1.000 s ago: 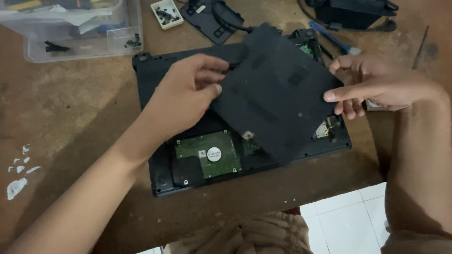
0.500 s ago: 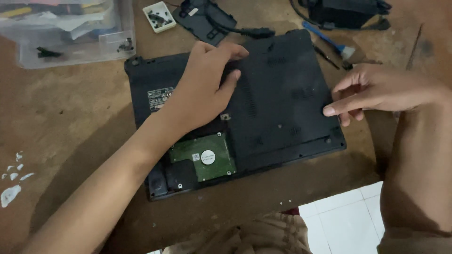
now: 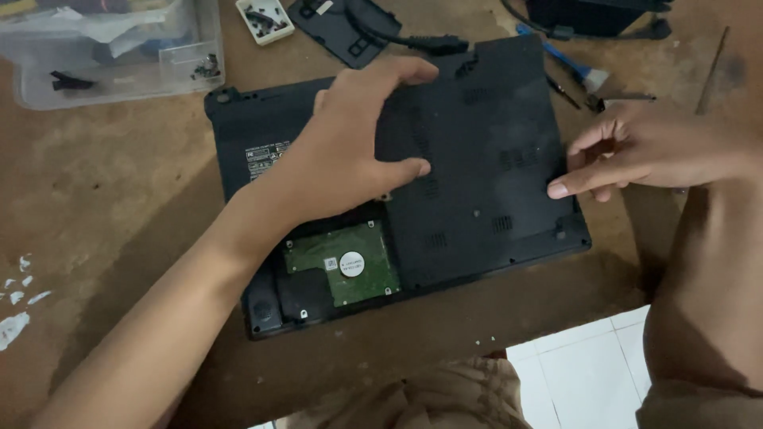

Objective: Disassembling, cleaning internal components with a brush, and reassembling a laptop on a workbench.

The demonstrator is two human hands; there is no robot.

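A black laptop (image 3: 254, 143) lies upside down on the brown table. A large black bottom cover panel (image 3: 485, 167) lies flat over its right part. My left hand (image 3: 350, 151) rests spread on the panel's left edge, thumb and fingers pressing it. My right hand (image 3: 628, 151) touches the panel's right edge with an extended finger. Beside the panel an open bay shows a green hard drive circuit board (image 3: 342, 270).
A clear plastic box (image 3: 111, 48) with small parts stands at the back left. A small white tray of screws (image 3: 265, 19), a smaller black cover (image 3: 342, 28), a cable and a blue-handled tool (image 3: 568, 67) lie behind the laptop. White tiled floor (image 3: 580, 373) shows past the table's front edge.
The cover panel was held tilted above the laptop; it has been lowered and now lies flat on the laptop's underside. Both hands moved with it to its edges.
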